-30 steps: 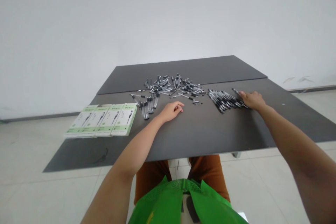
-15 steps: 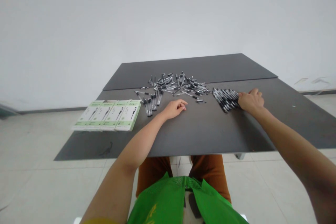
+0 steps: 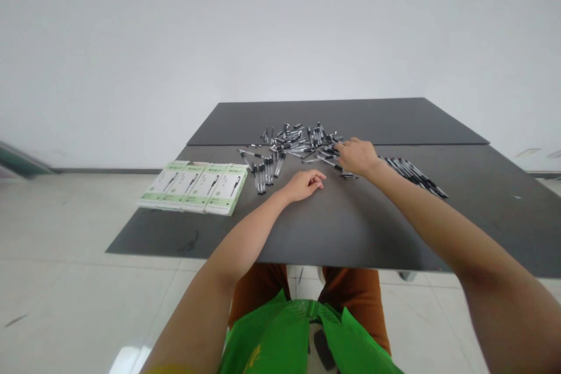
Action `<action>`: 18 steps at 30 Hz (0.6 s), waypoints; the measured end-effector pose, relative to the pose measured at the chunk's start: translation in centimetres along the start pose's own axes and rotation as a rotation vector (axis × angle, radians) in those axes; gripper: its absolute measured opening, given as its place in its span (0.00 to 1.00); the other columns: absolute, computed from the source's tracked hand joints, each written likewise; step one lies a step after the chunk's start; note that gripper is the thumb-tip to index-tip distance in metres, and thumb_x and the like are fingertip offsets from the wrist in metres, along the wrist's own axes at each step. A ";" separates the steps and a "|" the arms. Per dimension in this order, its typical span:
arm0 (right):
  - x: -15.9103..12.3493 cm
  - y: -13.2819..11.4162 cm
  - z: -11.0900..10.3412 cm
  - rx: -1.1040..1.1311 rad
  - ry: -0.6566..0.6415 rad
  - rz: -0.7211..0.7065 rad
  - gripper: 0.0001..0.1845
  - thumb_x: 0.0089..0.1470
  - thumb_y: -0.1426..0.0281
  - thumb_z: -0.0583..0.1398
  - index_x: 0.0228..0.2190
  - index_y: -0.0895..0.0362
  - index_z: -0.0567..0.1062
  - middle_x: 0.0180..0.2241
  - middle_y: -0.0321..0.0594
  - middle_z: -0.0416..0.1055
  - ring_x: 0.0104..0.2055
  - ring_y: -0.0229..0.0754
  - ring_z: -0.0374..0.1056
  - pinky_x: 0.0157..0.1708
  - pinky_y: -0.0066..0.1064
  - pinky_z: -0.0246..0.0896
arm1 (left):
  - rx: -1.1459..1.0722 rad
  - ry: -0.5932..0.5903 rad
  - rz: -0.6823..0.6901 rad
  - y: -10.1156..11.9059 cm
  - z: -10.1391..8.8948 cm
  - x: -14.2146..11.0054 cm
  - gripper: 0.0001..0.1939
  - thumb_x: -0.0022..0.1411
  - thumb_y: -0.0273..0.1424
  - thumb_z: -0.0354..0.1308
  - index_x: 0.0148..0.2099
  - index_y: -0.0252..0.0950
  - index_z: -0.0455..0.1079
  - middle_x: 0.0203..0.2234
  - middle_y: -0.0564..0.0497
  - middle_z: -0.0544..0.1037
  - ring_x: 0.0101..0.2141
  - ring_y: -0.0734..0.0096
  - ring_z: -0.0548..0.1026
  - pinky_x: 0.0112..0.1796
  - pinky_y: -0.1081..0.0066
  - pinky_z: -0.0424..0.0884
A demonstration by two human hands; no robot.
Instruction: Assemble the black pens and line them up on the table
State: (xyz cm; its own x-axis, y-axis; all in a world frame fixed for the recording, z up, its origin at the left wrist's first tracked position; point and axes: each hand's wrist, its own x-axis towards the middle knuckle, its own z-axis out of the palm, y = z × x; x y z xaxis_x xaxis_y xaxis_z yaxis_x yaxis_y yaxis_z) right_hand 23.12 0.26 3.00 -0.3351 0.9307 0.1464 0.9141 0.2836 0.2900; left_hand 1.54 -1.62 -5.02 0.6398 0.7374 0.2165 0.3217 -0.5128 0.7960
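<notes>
Dark table (image 3: pixel 333 228), pale wall (image 3: pixel 307 23) behind: one heap of pens (image 3: pixel 289 139), centre; one slanted row of pens (image 3: pixel 412 174), right. Right hand (image 3: pixel 357 155) is at the heap's edge, pinching or not, cannot tell; left hand (image 3: pixel 303 185) rests, fingers loosely curled. Gripping barrels singly likely avoids scattering neighbours.

Pens (image 3: pixel 287 141) are black and clear; boxes (image 3: pixel 210 188) white and pale green, each printed with a black pen. The table (image 3: pixel 328 234) is dark grey, the wall (image 3: pixel 280 29) pale grey, the floor (image 3: pixel 79 274) off-white. The vest (image 3: pixel 263 336) is green with yellow marking, the trousers (image 3: pixel 357 304) rust-brown.
</notes>
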 end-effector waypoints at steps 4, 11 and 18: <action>3.2 -2.3 -0.2 -0.060 -0.101 -0.307 0.18 0.59 0.73 0.52 0.47 0.58 0.75 0.45 0.54 0.77 0.50 0.52 0.69 0.43 0.37 0.62 | -0.018 0.016 0.006 0.0 0.2 0.0 0.13 0.62 0.23 0.53 0.49 0.32 0.71 0.34 0.48 0.82 0.35 0.74 0.78 0.41 0.73 0.70; 5.3 -3.9 0.9 -0.078 -0.240 -0.170 0.18 0.55 0.70 0.55 0.44 0.63 0.77 0.43 0.60 0.77 0.45 0.56 0.74 0.42 0.41 0.63 | -0.008 -0.008 -0.007 0.1 0.0 0.0 0.13 0.63 0.24 0.54 0.50 0.32 0.71 0.36 0.48 0.83 0.35 0.75 0.78 0.42 0.74 0.70; 3.0 -2.1 1.0 -0.016 -0.030 0.030 0.23 0.64 0.64 0.45 0.47 0.66 0.71 0.38 0.62 0.77 0.39 0.57 0.75 0.36 0.39 0.59 | 0.029 -0.019 0.001 -0.2 0.2 0.1 0.14 0.64 0.23 0.53 0.51 0.32 0.70 0.37 0.48 0.83 0.37 0.75 0.79 0.43 0.73 0.71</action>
State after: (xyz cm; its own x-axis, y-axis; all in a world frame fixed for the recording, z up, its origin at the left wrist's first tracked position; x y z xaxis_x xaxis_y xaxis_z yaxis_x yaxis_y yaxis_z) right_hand 20.47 2.71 1.90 -0.3000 0.9454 0.1270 0.9198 0.2514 0.3014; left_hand 1.71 -1.52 -5.30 0.6529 0.7288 0.2062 0.3409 -0.5259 0.7793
